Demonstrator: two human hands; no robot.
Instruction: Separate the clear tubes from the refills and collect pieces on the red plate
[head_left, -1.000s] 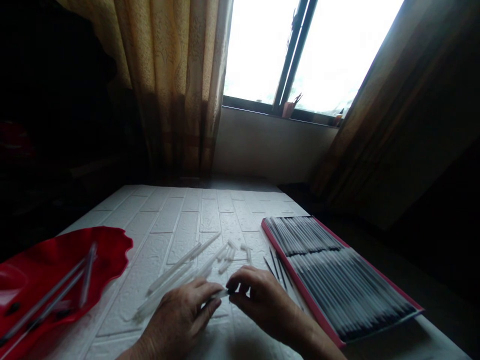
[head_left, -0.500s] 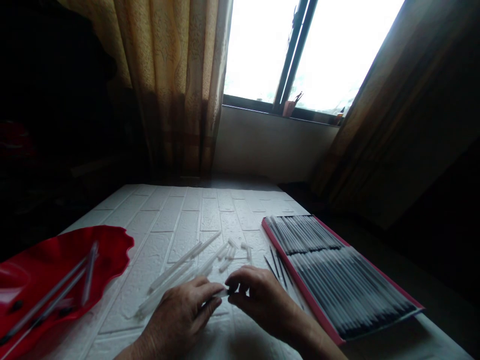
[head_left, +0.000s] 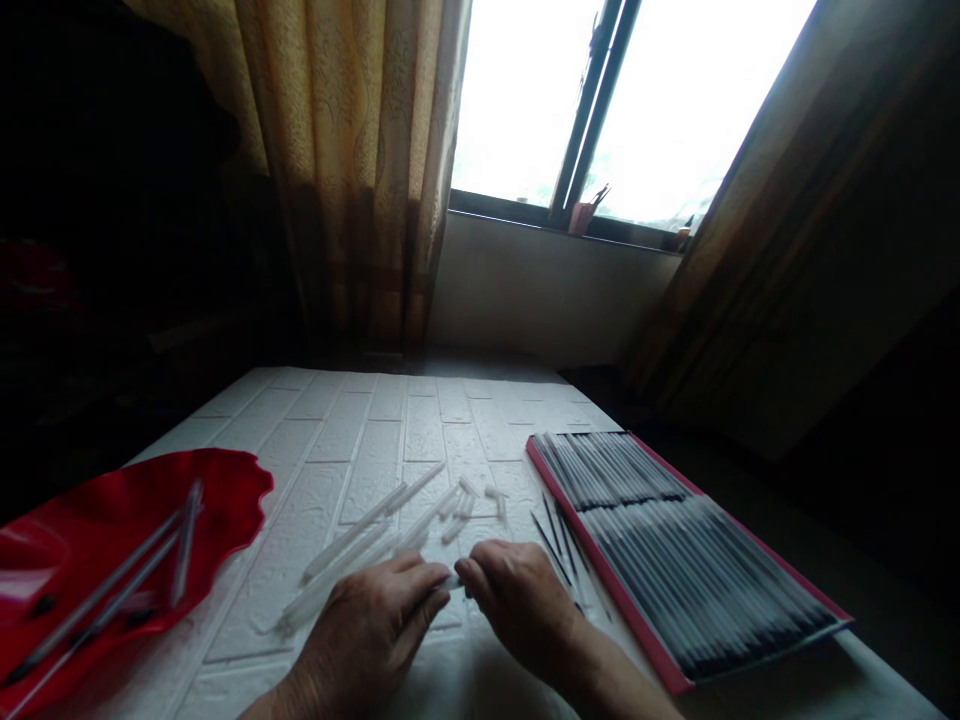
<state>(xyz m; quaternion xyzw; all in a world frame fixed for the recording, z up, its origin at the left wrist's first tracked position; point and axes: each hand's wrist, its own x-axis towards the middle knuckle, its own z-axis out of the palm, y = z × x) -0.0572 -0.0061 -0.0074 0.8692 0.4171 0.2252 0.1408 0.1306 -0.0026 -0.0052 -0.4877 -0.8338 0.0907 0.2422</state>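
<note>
My left hand is closed around a pale, translucent pen part, and only its short end shows between my hands. My right hand pinches at that end with thumb and fingers closed; its fingers cover whatever they grip. Just beyond my left hand lie several clear pen tubes, with short clear caps at their right. Several thin dark refills rest between my right hand and the box.
A red-edged box packed with rows of pens stands at the right. On the left, a scalloped red dish holds several pens. Both rest on the white brick-patterned table, below a curtained window.
My right hand has turned, and its fingers have curled closer together over the end of the pen part. The left hand stays nearly where it was. The view has shifted slightly.
</note>
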